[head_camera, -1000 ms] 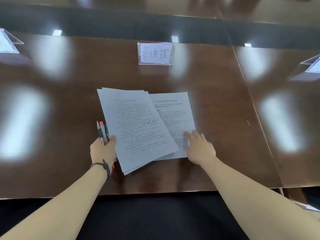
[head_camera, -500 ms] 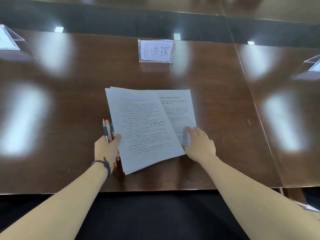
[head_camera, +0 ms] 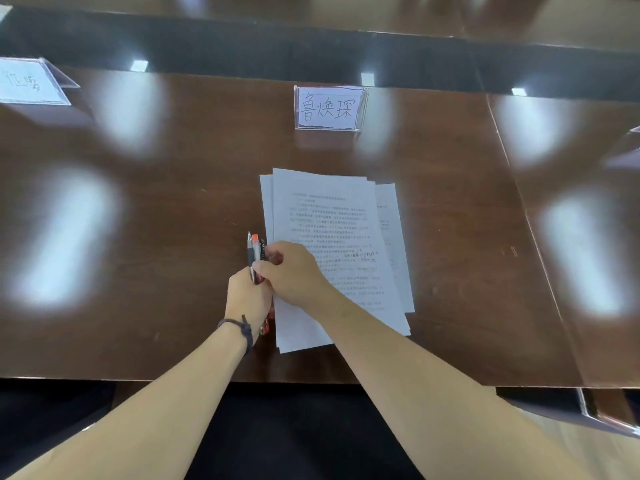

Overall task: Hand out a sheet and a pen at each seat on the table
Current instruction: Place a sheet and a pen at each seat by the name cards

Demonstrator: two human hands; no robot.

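A stack of printed sheets [head_camera: 329,230] lies on the dark wooden table [head_camera: 138,237] in front of the middle name card. One single sheet [head_camera: 393,237] peeks out from under the stack's right side. My left hand [head_camera: 247,299] grips a bundle of pens [head_camera: 255,252] at the stack's left edge; their tips stick up past my fingers. My right hand [head_camera: 294,271] has crossed over the stack and pinches at the pens with curled fingers. Which pen it holds is hidden by my fingers.
A clear acrylic name card [head_camera: 329,107] stands at the far side of this seat. Another name card [head_camera: 29,81] stands at the far left, and part of one shows at the right edge [head_camera: 627,147]. The table's near edge [head_camera: 311,382] runs below my wrists.
My right hand left the single sheet on the right and moved left across the stack to the pens. The stack now lies straighter, covering most of the single sheet.
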